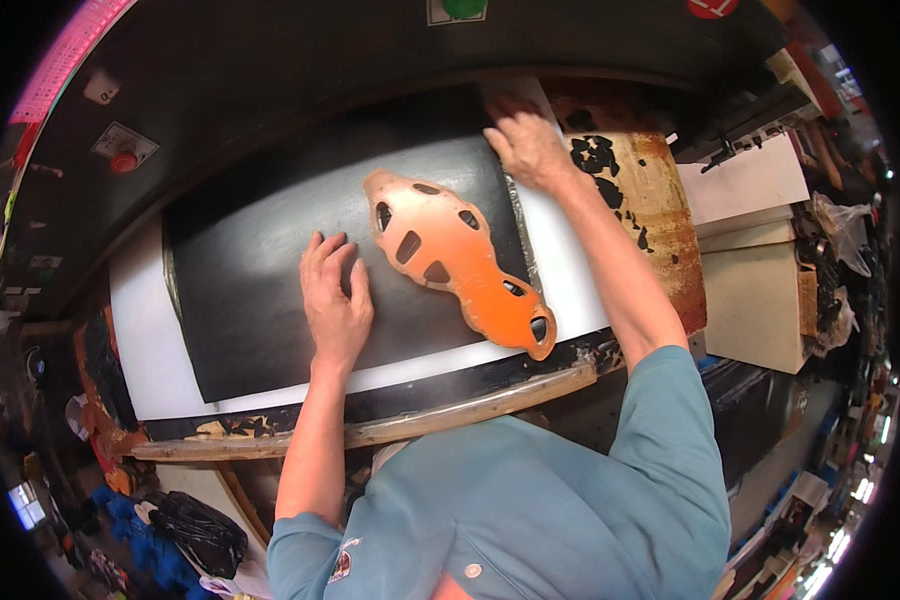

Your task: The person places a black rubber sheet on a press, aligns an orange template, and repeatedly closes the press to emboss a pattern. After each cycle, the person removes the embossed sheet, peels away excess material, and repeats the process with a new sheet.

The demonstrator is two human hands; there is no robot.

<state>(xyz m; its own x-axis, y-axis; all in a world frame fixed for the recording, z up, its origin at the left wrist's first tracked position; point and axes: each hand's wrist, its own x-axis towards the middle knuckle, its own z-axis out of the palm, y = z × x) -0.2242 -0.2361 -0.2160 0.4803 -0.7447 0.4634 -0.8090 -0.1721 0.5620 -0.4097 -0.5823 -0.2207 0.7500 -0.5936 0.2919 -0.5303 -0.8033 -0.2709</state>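
From afar I'm seeing the left hand lying over the black sheet, fingers loosely spread, the orange plate resting across the sheet's right part, and the right hand sitting by the sheet's far right corner, fingertips too dim to tell.

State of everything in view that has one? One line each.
Left hand: open, empty, over the black sheet
Right hand: at the sheet's far right edge, grip unclear
Orange template: lying on the sheet, near end past its edge
Black sheet: spread out on the white board
White board: partly covered
Black bag: crumpled
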